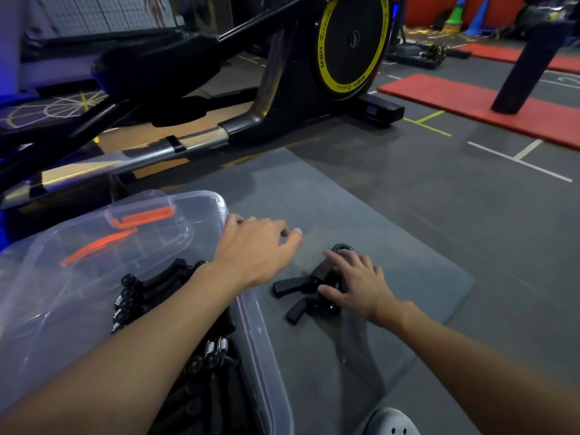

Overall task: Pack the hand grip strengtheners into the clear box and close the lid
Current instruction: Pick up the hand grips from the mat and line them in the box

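Observation:
A clear plastic box sits at the lower left, with several black hand grip strengtheners piled inside. Its clear lid, with orange latches, lies tilted over the box's far left part. A small heap of black grip strengtheners lies on the grey mat just right of the box. My right hand rests on that heap, fingers spread over the handles. My left hand hovers past the box's right rim, fingers apart and holding nothing.
A grey floor mat lies under the heap. A black and yellow exercise machine stands behind the box. Red mats and a dark post are at the right. A white shoe shows at the bottom.

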Motion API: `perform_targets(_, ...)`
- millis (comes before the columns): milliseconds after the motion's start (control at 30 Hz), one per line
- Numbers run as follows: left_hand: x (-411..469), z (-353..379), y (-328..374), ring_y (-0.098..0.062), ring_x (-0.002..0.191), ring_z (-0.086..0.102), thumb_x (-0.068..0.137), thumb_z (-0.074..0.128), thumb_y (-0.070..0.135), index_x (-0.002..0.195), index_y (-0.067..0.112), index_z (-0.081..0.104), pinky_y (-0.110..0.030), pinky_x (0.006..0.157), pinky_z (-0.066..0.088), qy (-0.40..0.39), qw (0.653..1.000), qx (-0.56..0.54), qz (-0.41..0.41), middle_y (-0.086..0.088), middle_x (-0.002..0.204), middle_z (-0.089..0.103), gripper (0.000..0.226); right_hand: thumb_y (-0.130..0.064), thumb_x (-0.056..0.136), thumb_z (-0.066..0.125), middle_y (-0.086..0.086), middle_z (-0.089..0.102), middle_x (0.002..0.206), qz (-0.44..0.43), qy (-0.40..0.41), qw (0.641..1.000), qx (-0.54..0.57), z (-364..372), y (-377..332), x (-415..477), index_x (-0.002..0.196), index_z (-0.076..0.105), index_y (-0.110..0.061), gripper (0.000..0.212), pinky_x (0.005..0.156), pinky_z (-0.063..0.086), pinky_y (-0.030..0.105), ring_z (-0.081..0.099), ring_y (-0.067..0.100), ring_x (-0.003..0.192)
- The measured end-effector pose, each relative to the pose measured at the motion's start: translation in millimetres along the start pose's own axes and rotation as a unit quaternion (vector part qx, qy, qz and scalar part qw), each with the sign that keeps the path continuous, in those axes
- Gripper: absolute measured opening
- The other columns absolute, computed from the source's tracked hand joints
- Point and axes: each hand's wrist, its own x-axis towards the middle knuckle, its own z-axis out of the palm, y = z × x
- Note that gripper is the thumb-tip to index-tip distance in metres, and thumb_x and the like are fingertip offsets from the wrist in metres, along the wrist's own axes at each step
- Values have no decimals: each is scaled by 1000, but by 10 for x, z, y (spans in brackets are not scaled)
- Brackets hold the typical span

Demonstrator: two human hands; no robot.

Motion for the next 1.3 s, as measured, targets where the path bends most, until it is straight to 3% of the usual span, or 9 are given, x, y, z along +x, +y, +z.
perform_targets(167, 6, 33, -28, -17, 93, 58, 92, 15, 58, 96, 31, 63, -41, 101, 30, 7, 1000, -5, 2, 7, 94, 68, 55, -71, 60, 75, 5, 33, 154, 158, -23, 976, 149, 72, 406, 42, 153, 11, -29, 121, 114, 27, 45, 31, 24, 142)
perform_targets(267, 11, 40, -33, -15, 90, 57, 92, 15, 58, 96, 32, 63, -40, 101, 29, 11, 1000, -9, 5, 8, 92, 67, 55, -74, 52, 77, 3, 41, 151, 177, -38, 967, 181, 114, 477, 54, 153, 12, -27, 129, 114, 29, 44, 37, 23, 139)
perform_targets(400, 12, 32, -35, -15, 90, 56, 92, 14, 57, 95, 32, 63, -40, 101, 30, 11, 1000, -5, 3, 8, 91, 67, 55, -79, 40, 69, 1, 42, 147, 144, -46, 971, 183, 115, 399, 60, 151, 17, -31, 132, 115, 26, 45, 38, 20, 138)
perform_targets(567, 0, 3, -25, -17, 89, 57, 92, 14, 56, 91, 32, 61, -42, 101, 31, 5, 1000, -3, -3, 7, 88, 66, 52, -42, 60, 88, 11, 43, 139, 121, 9, 963, 239, 75, 307, 67, 148, 27, -16, 110, 109, 36, 38, 40, 29, 132)
perform_targets(633, -7, -5, -19, -16, 87, 57, 93, 15, 55, 89, 32, 60, -42, 101, 31, 7, 1000, -7, -7, 7, 87, 66, 50, -37, 62, 88, 12, 43, 138, 108, 34, 965, 237, 13, 258, 75, 145, 31, -11, 105, 109, 35, 34, 39, 28, 132)
perform_targets(767, -22, -24, -21, -14, 84, 57, 96, 28, 44, 80, 25, 60, -38, 99, 32, 49, 997, -50, -19, 10, 86, 64, 40, -39, 60, 89, 10, 43, 139, 65, 65, 973, 213, -248, 81, 97, 144, 31, -9, 106, 103, 28, 25, 38, 26, 132)
perform_targets(933, -176, -153, -173, -12, 105, 55, 95, 48, 29, 101, 24, 67, -32, 98, 28, 125, 984, -127, -19, 11, 107, 65, 21, -46, 60, 87, 5, 35, 147, -3, 88, 977, 192, -895, -345, 97, 151, 19, -9, 119, 112, 25, 29, 33, 20, 137)
perform_targets(1133, -685, -661, -852, -19, 109, 57, 83, 40, 42, 101, 25, 68, -37, 90, 35, 188, 972, -118, -73, 9, 109, 67, 37, -49, 59, 87, 1, 35, 149, -92, 111, 973, 178, -1413, -1061, -52, 152, 18, -13, 121, 112, 28, 27, 36, 14, 136)
perform_targets(1300, -1329, -797, -1467, -26, 106, 60, 82, 33, 49, 99, 23, 70, -49, 93, 46, 170, 971, -80, -150, 2, 105, 67, 48, -53, 61, 85, 0, 27, 155, -204, 53, 966, 153, -1335, -1810, -147, 153, 13, -15, 123, 112, 23, 23, 28, 13, 141)
